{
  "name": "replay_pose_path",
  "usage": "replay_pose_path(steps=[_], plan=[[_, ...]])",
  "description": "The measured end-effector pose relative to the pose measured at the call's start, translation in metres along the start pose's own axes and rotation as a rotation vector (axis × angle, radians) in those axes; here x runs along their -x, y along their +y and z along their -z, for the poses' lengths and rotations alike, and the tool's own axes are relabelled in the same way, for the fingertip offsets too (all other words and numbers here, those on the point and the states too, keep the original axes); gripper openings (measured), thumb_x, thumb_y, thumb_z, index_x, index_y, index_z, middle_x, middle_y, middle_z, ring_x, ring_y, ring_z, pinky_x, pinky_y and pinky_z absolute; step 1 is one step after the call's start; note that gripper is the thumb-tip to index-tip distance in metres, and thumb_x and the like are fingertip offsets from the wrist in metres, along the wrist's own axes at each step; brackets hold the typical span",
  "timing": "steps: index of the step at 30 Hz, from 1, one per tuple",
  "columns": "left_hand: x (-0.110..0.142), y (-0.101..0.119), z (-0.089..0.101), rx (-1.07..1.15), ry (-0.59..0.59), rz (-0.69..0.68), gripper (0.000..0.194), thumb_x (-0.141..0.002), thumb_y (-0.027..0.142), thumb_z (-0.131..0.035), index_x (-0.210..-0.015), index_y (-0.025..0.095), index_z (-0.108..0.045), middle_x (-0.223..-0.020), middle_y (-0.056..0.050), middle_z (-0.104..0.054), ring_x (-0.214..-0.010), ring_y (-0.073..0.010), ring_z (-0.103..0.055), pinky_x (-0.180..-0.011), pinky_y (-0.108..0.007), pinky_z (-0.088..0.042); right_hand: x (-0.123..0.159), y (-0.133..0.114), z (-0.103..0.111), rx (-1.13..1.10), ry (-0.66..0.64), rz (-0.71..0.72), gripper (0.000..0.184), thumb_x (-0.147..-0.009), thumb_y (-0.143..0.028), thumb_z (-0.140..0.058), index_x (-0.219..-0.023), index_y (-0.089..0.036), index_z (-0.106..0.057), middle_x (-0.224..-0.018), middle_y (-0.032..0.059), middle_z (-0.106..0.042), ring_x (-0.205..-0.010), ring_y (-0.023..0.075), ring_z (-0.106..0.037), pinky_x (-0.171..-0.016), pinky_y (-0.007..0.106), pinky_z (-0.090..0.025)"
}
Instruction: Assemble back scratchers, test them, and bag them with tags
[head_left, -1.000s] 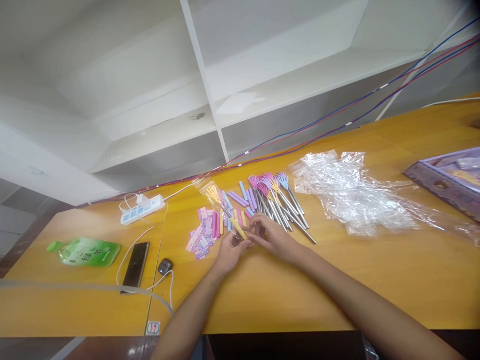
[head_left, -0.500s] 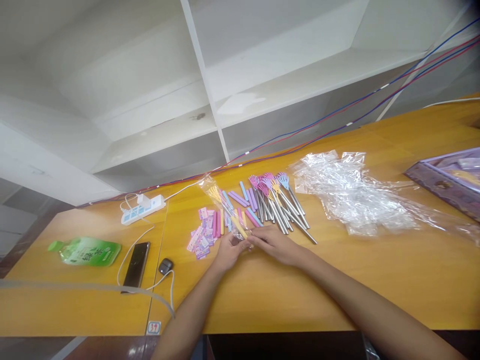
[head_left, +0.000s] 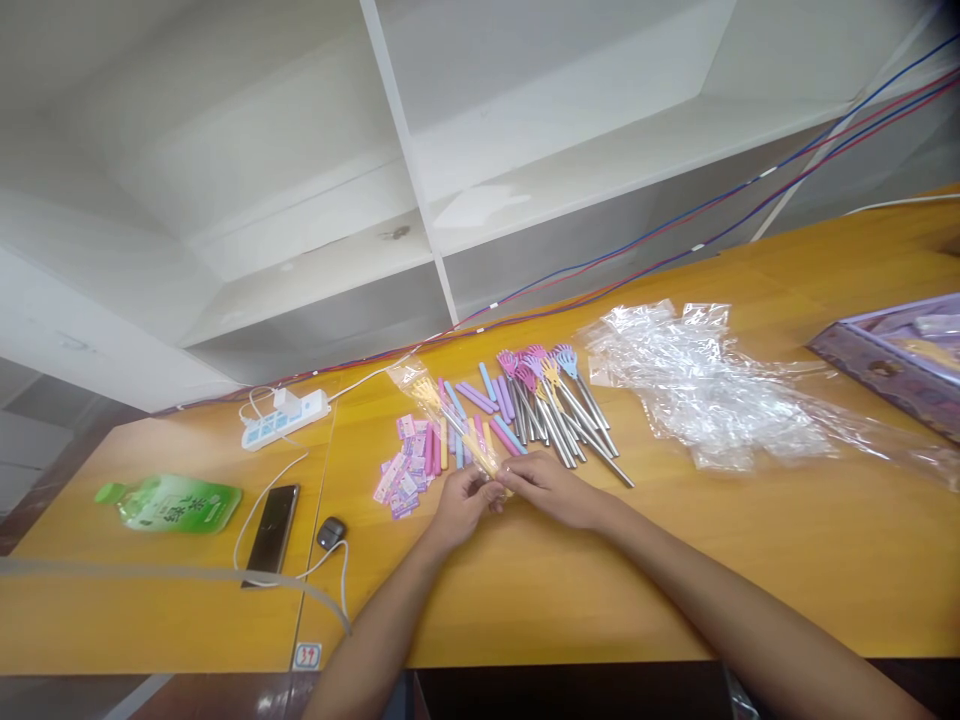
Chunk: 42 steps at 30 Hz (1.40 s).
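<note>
pinching one bagged scratcher (head_left: 474,445) in our left hand (head_left: 457,508) and right hand (head_left: 555,488), we see loose scratchers (head_left: 551,371) unbagged, bags (head_left: 705,395) unfilled at right

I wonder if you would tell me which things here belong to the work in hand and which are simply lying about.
Part of the work, it seems:
bagged yellow scratcher, in left hand and right hand
loose scratchers
coloured tubes
printed cards
clear bags
perhaps the purple box

Lying about:
green bottle
phone
power strip
small black case
</note>
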<state>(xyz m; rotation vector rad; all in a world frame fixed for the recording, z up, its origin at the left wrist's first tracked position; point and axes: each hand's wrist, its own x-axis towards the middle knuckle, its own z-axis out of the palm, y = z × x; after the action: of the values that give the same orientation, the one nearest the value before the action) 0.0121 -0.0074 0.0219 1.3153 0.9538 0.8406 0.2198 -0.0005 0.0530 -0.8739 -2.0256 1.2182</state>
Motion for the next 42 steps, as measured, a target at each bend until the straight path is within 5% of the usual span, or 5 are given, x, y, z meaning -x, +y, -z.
replay_pose_path(steps=[24, 30, 35, 37, 42], plan=[[0.001, 0.005, 0.004, 0.01, -0.056, -0.002, 0.052, -0.083, 0.067, -0.076, -0.079, 0.016, -0.064, -0.065, -0.001, -0.062, -0.058, -0.0136, -0.059, -0.06, -0.027, -0.05, 0.0, 0.007, -0.009, 0.054, 0.044, 0.097, 0.06, -0.113, -0.051, -0.028, -0.086, -0.022, -0.073, -0.085, 0.0038, -0.073, -0.079, 0.0181, -0.065, -0.08, 0.031, -0.046], [0.009, 0.02, 0.0, -0.178, -0.357, -0.023, 0.046, -0.089, 0.063, -0.072, -0.083, 0.017, -0.074, -0.075, -0.006, -0.07, -0.067, -0.0179, -0.063, -0.066, -0.029, -0.051, 0.001, 0.013, -0.009, -0.179, 0.207, -0.071, 0.06, -0.104, -0.072, -0.035, -0.076, -0.022, -0.051, -0.07, -0.0011, -0.053, -0.066, 0.0157, -0.05, -0.064, 0.029, -0.041], [0.013, 0.02, -0.007, -0.363, -0.482, -0.154, 0.051, -0.088, 0.066, -0.071, -0.072, 0.018, -0.068, -0.072, -0.004, -0.065, -0.067, -0.0165, -0.058, -0.065, -0.027, -0.045, -0.005, 0.016, -0.006, -0.453, 0.298, -0.274, 0.056, -0.094, -0.079, -0.051, -0.089, -0.023, -0.053, -0.068, -0.006, -0.045, -0.056, 0.0122, -0.041, -0.053, 0.026, -0.035], [0.011, 0.018, -0.006, -0.337, -0.4, -0.162, 0.056, -0.094, 0.07, -0.059, -0.073, 0.018, -0.064, -0.073, -0.005, -0.064, -0.07, -0.0175, -0.058, -0.068, -0.028, -0.046, -0.006, 0.014, -0.004, -0.447, 0.292, -0.272, 0.055, -0.091, -0.078, -0.058, -0.091, -0.022, -0.055, -0.07, -0.0057, -0.047, -0.058, 0.012, -0.043, -0.053, 0.026, -0.036], [0.001, 0.016, 0.003, -0.115, 0.184, -0.178, 0.036, -0.1, 0.056, -0.059, -0.1, 0.021, -0.059, -0.092, -0.003, -0.065, -0.08, -0.0179, -0.064, -0.077, -0.03, -0.052, -0.006, 0.014, -0.009, -0.378, 0.126, -0.261, 0.051, -0.092, -0.072, -0.061, -0.093, -0.021, -0.06, -0.067, -0.0049, -0.054, -0.056, 0.0138, -0.051, -0.054, 0.027, -0.041]])
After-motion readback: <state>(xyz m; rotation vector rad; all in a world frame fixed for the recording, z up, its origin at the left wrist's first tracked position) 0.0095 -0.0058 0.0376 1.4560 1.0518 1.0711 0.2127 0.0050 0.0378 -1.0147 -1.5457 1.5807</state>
